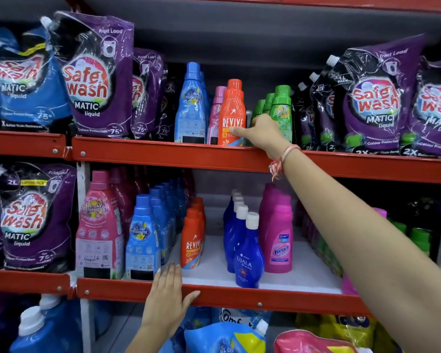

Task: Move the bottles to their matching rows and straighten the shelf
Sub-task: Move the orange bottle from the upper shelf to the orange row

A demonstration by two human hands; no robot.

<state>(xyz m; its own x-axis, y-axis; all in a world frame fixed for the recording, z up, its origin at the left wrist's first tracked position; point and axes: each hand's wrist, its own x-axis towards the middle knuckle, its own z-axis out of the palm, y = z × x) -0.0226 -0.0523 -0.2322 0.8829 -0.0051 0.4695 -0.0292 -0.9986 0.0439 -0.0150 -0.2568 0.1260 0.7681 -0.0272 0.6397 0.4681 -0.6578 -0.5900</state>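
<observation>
1. Resting flat at 6 o'clock: the left hand [167,299], fingers spread and released, palm lying on the red front lip of the middle shelf [239,298], thumb hooking over the edge, grasping nothing.
2. Standing just behind that lip, from 9 o'clock toward 3 o'clock: a pink Comfort bottle [99,225], a row of blue Comfort bottles [143,238], a row of orange Revive bottles [192,240], a row of blue Ujala bottles [247,253] and pink Vanish bottles [278,238], all upright on the white shelf liner [214,271].
3. Crossing from 4 o'clock up toward the centre: the bare right forearm, a red-and-white thread bracelet [280,161] hanging at the wrist.
4. Reaching onto the upper shelf [163,152] just right of centre: the right hand [261,131], fingers partly open, thumb tip touching the lower label of an orange Revive bottle [232,113], fingers lying against the green bottles [278,110] beside it; not closing fully around either.
5. Standing upright farther toward 11 o'clock: a pink bottle [217,113] touching the orange one, then a tall blue bottle [191,103].
6. Leaning at 9 and 3 o'clock: purple Safewash pouches [97,77].
</observation>
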